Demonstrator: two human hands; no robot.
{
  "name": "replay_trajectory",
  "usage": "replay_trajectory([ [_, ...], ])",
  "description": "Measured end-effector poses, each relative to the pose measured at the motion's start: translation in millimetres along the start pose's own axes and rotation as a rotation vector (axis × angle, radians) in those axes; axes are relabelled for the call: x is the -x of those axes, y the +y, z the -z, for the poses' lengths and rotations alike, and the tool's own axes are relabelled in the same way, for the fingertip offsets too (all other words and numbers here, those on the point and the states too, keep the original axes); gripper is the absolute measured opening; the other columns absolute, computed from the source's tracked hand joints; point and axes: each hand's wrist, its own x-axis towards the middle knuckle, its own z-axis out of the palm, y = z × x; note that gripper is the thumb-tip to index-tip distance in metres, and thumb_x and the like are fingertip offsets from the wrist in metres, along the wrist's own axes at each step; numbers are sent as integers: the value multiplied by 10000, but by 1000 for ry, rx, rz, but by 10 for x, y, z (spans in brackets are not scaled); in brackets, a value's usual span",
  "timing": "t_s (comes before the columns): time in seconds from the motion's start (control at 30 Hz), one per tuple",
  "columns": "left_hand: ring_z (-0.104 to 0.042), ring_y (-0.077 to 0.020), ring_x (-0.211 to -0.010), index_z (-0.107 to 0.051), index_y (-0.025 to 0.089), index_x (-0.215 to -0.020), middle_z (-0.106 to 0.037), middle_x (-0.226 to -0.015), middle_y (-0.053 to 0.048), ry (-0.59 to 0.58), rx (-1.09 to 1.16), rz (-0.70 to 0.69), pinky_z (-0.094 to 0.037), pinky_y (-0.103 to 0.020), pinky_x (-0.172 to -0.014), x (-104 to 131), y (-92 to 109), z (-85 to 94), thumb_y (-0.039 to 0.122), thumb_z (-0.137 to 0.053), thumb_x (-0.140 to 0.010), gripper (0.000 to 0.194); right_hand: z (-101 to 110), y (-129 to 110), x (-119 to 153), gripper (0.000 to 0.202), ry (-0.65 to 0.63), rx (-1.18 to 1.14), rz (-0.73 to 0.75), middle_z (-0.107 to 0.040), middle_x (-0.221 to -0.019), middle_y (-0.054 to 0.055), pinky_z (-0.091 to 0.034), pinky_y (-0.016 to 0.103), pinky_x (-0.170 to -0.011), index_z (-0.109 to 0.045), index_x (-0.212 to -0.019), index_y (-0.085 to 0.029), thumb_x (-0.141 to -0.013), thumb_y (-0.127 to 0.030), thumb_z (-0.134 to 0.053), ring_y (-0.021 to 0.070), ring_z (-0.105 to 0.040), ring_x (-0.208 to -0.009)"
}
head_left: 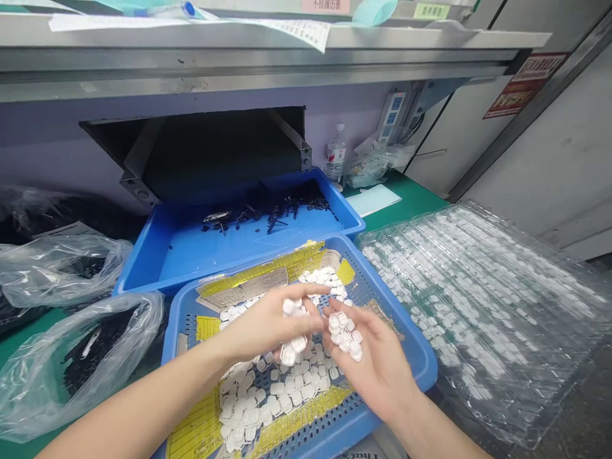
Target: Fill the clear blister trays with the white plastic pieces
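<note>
Small white square plastic caps (287, 387) lie loose in a blue perforated basket (425, 363) lined with yellow and brown taped paper. My left hand (268, 322) is above them, its fingers curled around a clump of the caps. Beside it, my right hand (382, 366) is turned palm up and cupped, with a small heap of caps resting in it. The fingertips of both hands come close together over the basket. Part of the caps underneath is hidden by my hands and left forearm.
Behind the basket stands a blue tray (191, 258) with small black parts. Clear plastic trays (478, 299) filled with white pieces are stacked at the right. Open plastic bags (138, 319) of dark parts lie left. A water bottle (335, 156) stands at the back under a shelf (268, 64).
</note>
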Motion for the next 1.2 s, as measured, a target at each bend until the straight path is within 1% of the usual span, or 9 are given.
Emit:
replay_trajectory([
  [0.1, -486, -70, -501, -476, 241, -1053, -568, -811, -24, -12, 372, 75, -318, -155, -378, -63, -24, 0, 440, -497, -733, 378, 0, 41, 7, 164, 8, 214, -29, -538, -698, -4, -375, 195, -461, -595, -826, -185, -688, -272, -577, 82, -489, -550],
  [0.2, -476, -56, -478, -512, 227, -991, -564, -744, -12, -55, 524, 108, -273, -123, -339, -99, -65, -31, 448, -504, -732, 341, -10, 67, 27, 192, -76, 346, -56, -518, -685, -5, -329, 172, -425, -576, -763, -185, -693, -364, -572, 67, -458, -528],
  [0.37, -466, -71, -422, -493, 258, -1047, -523, -525, 25, -71, 472, 177, -263, -127, -321, -89, -89, -61, 475, -489, -733, 382, -27, 88, 29, 244, -218, 456, -15, -521, -671, -1, -319, 163, -432, -547, -712, -160, -690, -402, -562, 57, -434, -528],
  [0.57, -463, -72, -400, -519, 224, -1017, -548, -504, 10, -140, 451, 152, -275, -126, -309, -58, -78, -39, 470, -496, -729, 379, -59, 99, 3, 231, -228, 573, 26, -547, -590, -5, -278, 163, -393, -528, -770, -160, -709, -382, -551, 49, -396, -445],
  [0.67, -480, -74, -404, -500, 207, -1059, -573, -547, -13, -188, 486, 120, -283, -123, -303, -50, -55, -28, 422, -476, -762, 367, -66, 95, 3, 238, -179, 606, 39, -532, -557, -1, -277, 169, -398, -508, -676, -144, -731, -375, -526, 46, -382, -432],
  [0.8, -503, -41, -481, -524, 209, -999, -560, -1010, -84, -80, 553, 99, -284, -101, -301, -79, -38, -13, 378, -500, -762, 292, -46, 79, 18, 221, -137, 515, 20, -513, -620, -16, -291, 176, -402, -534, -692, -156, -718, -375, -541, 40, -399, -447],
  [0.87, -499, -27, -498, -538, 185, -930, -508, -1098, -96, -9, 600, 107, -277, -92, -308, -107, -44, -3, 369, -519, -752, 257, -34, 70, 26, 193, -129, 463, 12, -512, -637, -20, -294, 181, -397, -562, -774, -172, -715, -355, -547, 44, -411, -446],
  [1.07, -508, -42, -537, -501, 160, -846, -560, -847, -42, 136, 711, 90, -311, -97, -358, -156, -66, 5, 320, -576, -715, 220, -48, 55, 37, 246, -127, 447, -18, -569, -730, 8, -342, 200, -416, -544, -955, -227, -710, -251, -550, 74, -468, -477],
  [1.2, -445, -28, -432, -447, 157, -785, -527, -722, 0, 162, 611, 1, -291, -115, -326, -161, -86, -49, 335, -544, -732, 209, -77, 78, 36, 187, -180, 528, -38, -556, -699, 2, -350, 184, -429, -551, -828, -187, -696, -317, -580, 56, -461, -468],
])
